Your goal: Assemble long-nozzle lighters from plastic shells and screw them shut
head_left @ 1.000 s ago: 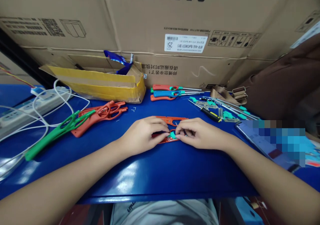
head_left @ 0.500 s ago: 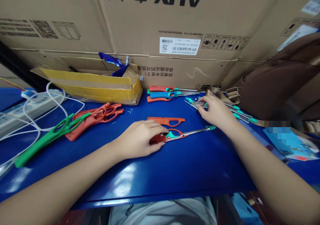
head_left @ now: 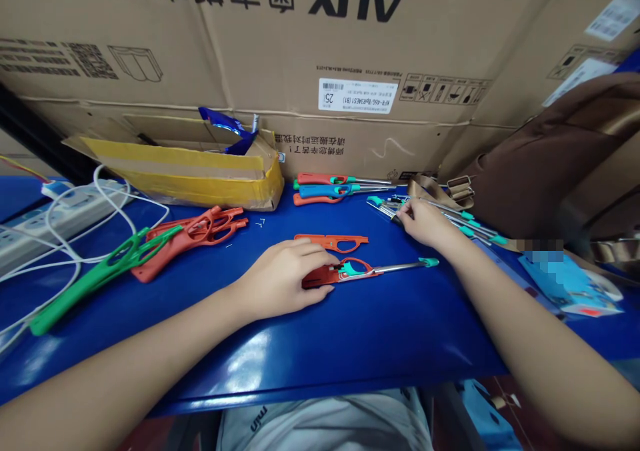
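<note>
My left hand (head_left: 287, 277) is curled around the handle end of an opened orange-red utility lighter (head_left: 323, 276) lying on the blue table. The lighter shows a green trigger and wires inside, and a metal tube with a green tip points right. Just behind it lies a loose orange shell half (head_left: 333, 242). My right hand (head_left: 425, 222) is closed in a pinch at the left end of a pile of metal lighter tubes with green parts (head_left: 467, 223). Something small and dark shows at its fingertips; what it is I cannot make out.
Assembled lighters (head_left: 325, 190) lie at the back. On the left are orange shells (head_left: 173, 247), a green shell (head_left: 95, 281), a power strip (head_left: 65, 214) with white cables, and a yellow-taped box (head_left: 200, 174). A brown bag (head_left: 530, 164) and blue packet (head_left: 570, 284) stand right.
The opened lighter has shifted slightly right at my left hand. My right hand's fingers have drawn together at the tube pile, where a dark piece now shows. The view has turned slightly.
</note>
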